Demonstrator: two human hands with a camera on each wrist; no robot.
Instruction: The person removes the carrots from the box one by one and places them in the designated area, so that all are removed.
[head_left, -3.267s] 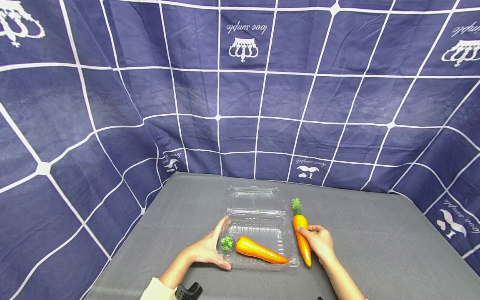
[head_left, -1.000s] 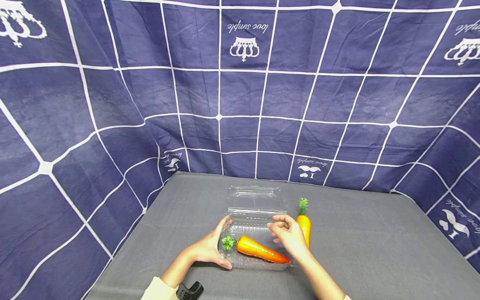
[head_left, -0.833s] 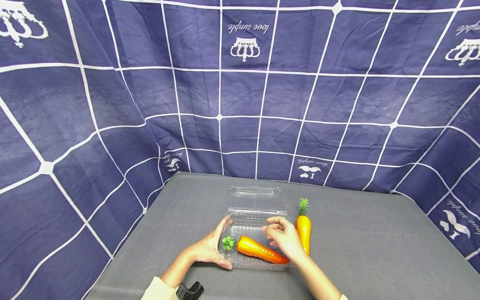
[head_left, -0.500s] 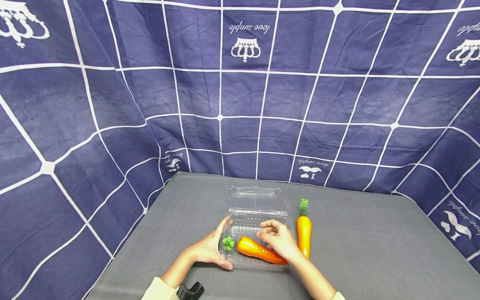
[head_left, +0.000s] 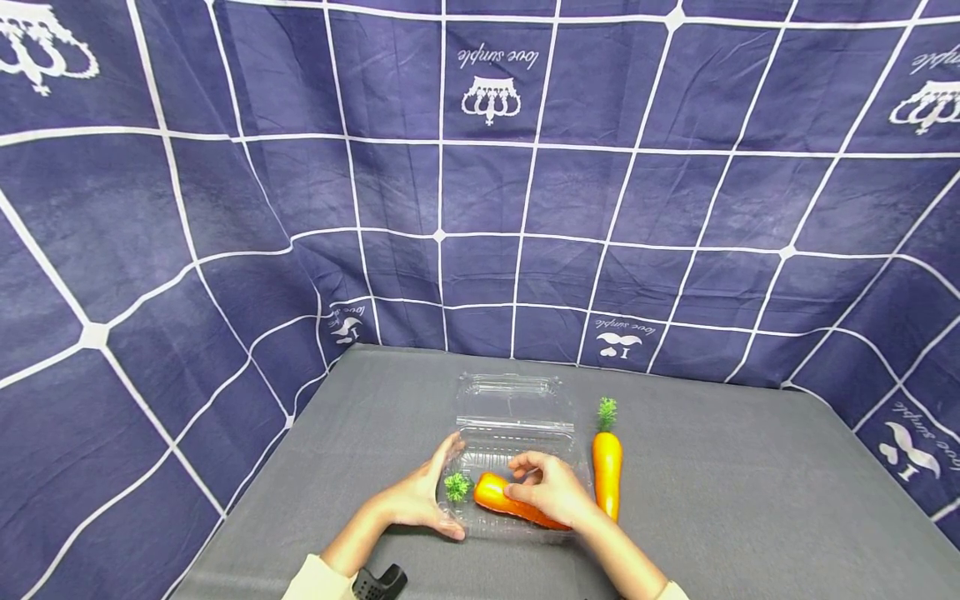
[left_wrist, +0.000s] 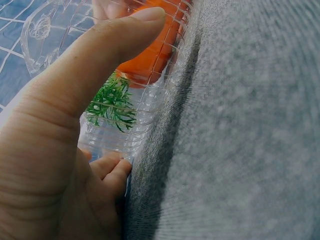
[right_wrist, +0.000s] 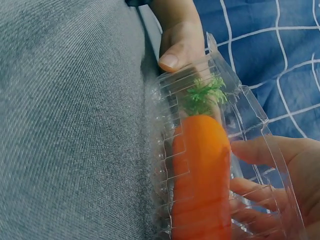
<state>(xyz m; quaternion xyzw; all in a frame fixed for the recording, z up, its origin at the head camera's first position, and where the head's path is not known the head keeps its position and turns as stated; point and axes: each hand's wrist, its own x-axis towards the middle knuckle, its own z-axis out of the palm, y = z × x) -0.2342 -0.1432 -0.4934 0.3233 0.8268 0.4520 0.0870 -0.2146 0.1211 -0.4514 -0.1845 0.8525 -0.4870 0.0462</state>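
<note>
A clear plastic clamshell box lies on the table, its lid folded back away from me. My left hand grips the box's left side, thumb at the near corner and fingers at the far one. Inside the box is an orange toy carrot, green top toward my left hand. My right hand is over that carrot, thumb overlapping it and fingers spread past its far side. In the right wrist view, fingertips come right at the side of the carrot, seen through the clear wall.
A second, yellow-orange toy carrot lies right of the box, its leafy top pointing away; my right wrist is close to its tip. The table has a grey cloth. Behind it hangs a blue cloth with white grid lines.
My right hand has let go of the carrot on the right, leaving it beside the box, and moved left over the carrot inside. My left hand stays on the box.
</note>
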